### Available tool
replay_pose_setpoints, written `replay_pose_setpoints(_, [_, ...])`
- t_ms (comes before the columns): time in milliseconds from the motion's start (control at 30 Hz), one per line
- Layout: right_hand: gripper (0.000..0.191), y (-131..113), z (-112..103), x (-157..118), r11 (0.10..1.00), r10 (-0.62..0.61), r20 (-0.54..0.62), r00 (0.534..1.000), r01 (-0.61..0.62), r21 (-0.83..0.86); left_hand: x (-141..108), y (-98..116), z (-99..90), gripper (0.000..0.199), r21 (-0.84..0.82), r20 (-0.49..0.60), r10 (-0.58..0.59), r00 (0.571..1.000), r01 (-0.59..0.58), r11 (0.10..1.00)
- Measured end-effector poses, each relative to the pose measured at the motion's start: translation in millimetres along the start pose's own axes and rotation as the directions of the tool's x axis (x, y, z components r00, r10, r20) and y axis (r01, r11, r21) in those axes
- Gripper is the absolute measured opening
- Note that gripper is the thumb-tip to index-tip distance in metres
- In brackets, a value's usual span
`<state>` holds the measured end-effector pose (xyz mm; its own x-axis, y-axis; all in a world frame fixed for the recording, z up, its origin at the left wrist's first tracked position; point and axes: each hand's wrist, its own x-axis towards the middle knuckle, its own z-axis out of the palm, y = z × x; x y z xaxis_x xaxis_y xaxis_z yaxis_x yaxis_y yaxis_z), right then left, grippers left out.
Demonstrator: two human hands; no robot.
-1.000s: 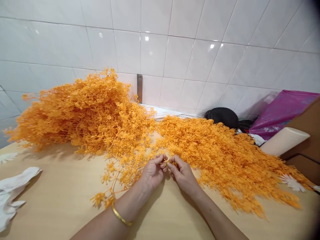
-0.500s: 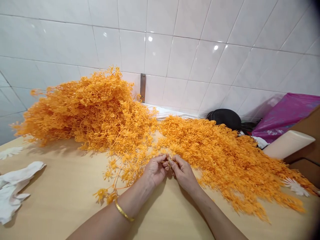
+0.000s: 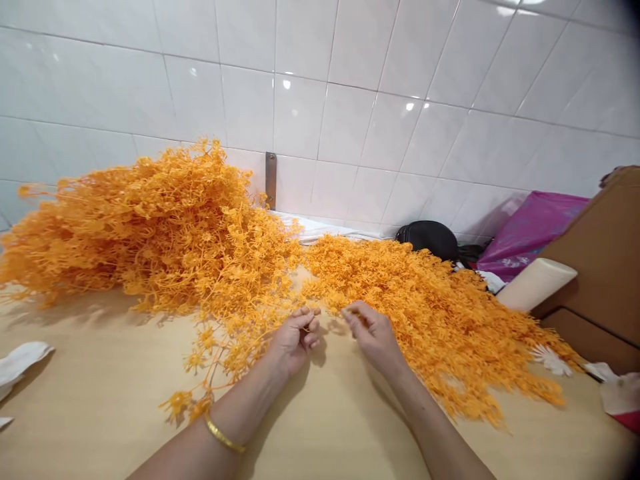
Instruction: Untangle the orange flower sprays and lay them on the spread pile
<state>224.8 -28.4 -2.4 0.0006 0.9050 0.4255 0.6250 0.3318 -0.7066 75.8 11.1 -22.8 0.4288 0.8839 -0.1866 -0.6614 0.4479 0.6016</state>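
Observation:
Over the wooden tabletop, my left hand [image 3: 296, 339] has its thumb and fingers pressed together in a pinch; what lies between the tips is too small to name. A gold bangle [image 3: 223, 435] circles that wrist. Loose orange artificial flower sprigs [image 3: 207, 353] lie just left of this hand and forearm. Apart from it, my right hand [image 3: 373, 332] is also pinched, its fingertips slightly blurred, and anything in them cannot be made out. It is nearest to the flat spread of orange flowers [image 3: 430, 313]. A taller heap of the same flowers [image 3: 150, 227] rises on the left.
A white tiled wall [image 3: 345, 113] with a metal bracket [image 3: 271, 180] stands behind the table. At right are a black pouch [image 3: 427, 239], a purple bag [image 3: 525, 230], a cream roll [image 3: 540, 285] and a brown box [image 3: 600, 267]. White cloth pieces [image 3: 23, 365] lie left.
My hands, whose fingertips met before, have come apart, leaving a gap between them. The view has turned slightly right, showing more of the brown box.

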Motion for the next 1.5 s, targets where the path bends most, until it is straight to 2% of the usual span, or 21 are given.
replay_pose_setpoints(33, [0.019,5.9,-2.9,2.3,0.995,0.004,-0.157,0.988,-0.019,-0.094,-0.8,-2.7,0.3,0.008,0.071,-0.003,0.02,1.0,-0.02,0.997])
replay_pose_setpoints(100, [0.026,16.0,-8.2,5.8,0.954,-0.052,-0.398,0.916,-0.072,-0.29,-2.9,-7.8,1.8,0.009,0.204,0.007,0.059,0.998,-0.059,0.977])
replay_pose_setpoints(167, [0.032,20.2,-11.8,7.3,0.896,-0.139,-0.488,0.862,-0.101,-0.433,-5.6,-11.2,3.6,0.011,0.298,0.032,0.091,0.995,-0.096,0.95])
replay_pose_setpoints(233, [0.03,17.8,-13.4,7.1,0.878,-0.201,-0.493,0.847,-0.067,-0.473,-8.0,-12.9,4.8,0.011,0.348,0.048,0.119,0.992,-0.129,0.928])
replay_pose_setpoints(300, [0.028,12.0,-12.2,6.0,0.912,-0.217,-0.46,0.861,0.01,-0.411,-9.6,-13.3,5.1,0.011,0.376,0.061,0.139,0.988,-0.152,0.914])
replay_pose_setpoints(367, [0.028,7.1,-8.2,4.6,0.967,-0.141,-0.389,0.91,0.042,-0.253,-10.4,-12.9,4.8,0.01,0.384,0.084,0.143,0.986,-0.165,0.909])
replay_pose_setpoints(433, [0.029,5.3,-1.8,2.9,0.999,0.01,-0.248,0.969,-0.017,-0.029,-10.7,-12.4,4.7,0.011,0.376,0.111,0.14,0.984,-0.172,0.91])
replay_pose_setpoints(500, [0.026,5.3,5.6,0.7,0.982,0.118,-0.078,0.99,-0.105,0.157,-10.8,-12.2,5.1,0.011,0.357,0.097,0.133,0.986,-0.159,0.92])
replay_pose_setpoints(567, [0.02,4.3,12.4,-2.0,0.964,0.13,0.005,0.992,-0.128,0.234,-10.3,-12.8,5.4,0.009,0.32,0.038,0.109,0.993,-0.115,0.94])
replay_pose_setpoints(633, [0.018,1.1,16.9,-4.9,0.965,0.104,0.005,0.995,-0.102,0.243,-8.7,-14.1,5.0,0.012,0.29,0.003,0.089,0.996,-0.087,0.953])
replay_pose_setpoints(700, [0.026,-3.0,18.5,-6.9,0.959,0.103,0.017,0.994,-0.104,0.264,-6.3,-15.6,4.0,0.011,0.275,0.004,0.12,0.993,-0.117,0.954])
replay_pose_setpoints(767, [0.035,-5.8,17.3,-7.2,0.927,0.144,0.065,0.988,-0.157,0.34,-4.2,-16.4,2.9,0.009,0.262,-0.014,0.16,0.987,-0.151,0.953])
replay_pose_setpoints(867, [0.039,-3.9,14.1,-4.3,0.831,0.237,0.14,0.961,-0.275,0.484,-3.5,-16.2,2.5,0.009,0.271,-0.036,0.154,0.987,-0.139,0.953])
replay_pose_setpoints(1000, [0.035,5.7,16.9,-0.2,0.679,0.322,0.234,0.917,-0.396,0.618,-6.9,-15.9,4.7,0.013,0.315,0.045,0.138,0.989,-0.145,0.938])
replay_pose_setpoints(1067, [0.032,8.9,21.3,-0.9,0.671,0.335,0.217,0.917,-0.394,0.629,-7.8,-16.3,5.9,0.016,0.309,0.035,0.114,0.993,-0.119,0.944])
replay_pose_setpoints(1200, [0.032,5.5,28.0,-7.3,0.851,0.226,0.048,0.973,-0.221,0.475,-4.3,-18.6,4.4,0.019,0.271,-0.076,0.101,0.992,-0.077,0.96])
replay_pose_setpoints(1300, [0.045,-0.1,27.9,-11.2,0.909,0.176,0.039,0.984,-0.177,0.378,0.1,-19.7,0.9,0.015,0.243,-0.102,0.162,0.981,-0.134,0.961])
replay_pose_setpoints(1367, [0.054,-1.6,25.8,-10.8,0.866,0.204,0.085,0.975,-0.22,0.449,1.7,-19.1,-0.7,0.011,0.233,-0.097,0.162,0.982,-0.135,0.963])
replay_pose_setpoints(1400, [0.055,-1.6,24.6,-9.7,0.817,0.228,0.115,0.967,-0.254,0.517,1.8,-18.4,-0.8,0.01,0.238,-0.095,0.157,0.983,-0.13,0.963])
replay_pose_setpoints(1500, [0.038,-0.3,21.5,-4.7,0.587,0.306,0.237,0.922,-0.378,0.715,-0.4,-16.6,0.9,0.008,0.32,-0.054,0.177,0.983,-0.151,0.935])
